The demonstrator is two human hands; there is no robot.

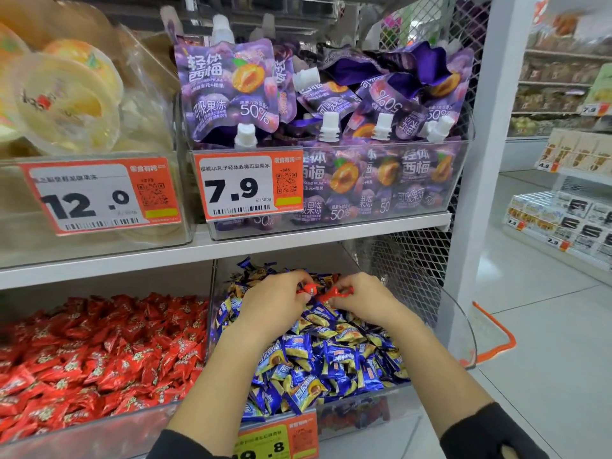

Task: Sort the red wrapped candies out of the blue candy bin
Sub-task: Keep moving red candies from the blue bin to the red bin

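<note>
Reaching into the clear plastic blue candy bin (458, 321), both hands are deep at the back of the heap, so the fingertips are mostly hidden. Left hand (273, 301) pinches a red wrapped candy (309, 289), right hand (359, 298) pinches another red candy (332, 294) just beside it, twisted ends poking out. Crinkly, glossy blue-and-yellow wrappers (318, 359) are piled underneath. The price tag (276, 437) on the bin's front is cut off by the frame edge. Next bin left holds shiny red candies (99, 352). Purple spouted pouches (231, 87) sit on the shelf above.
</note>
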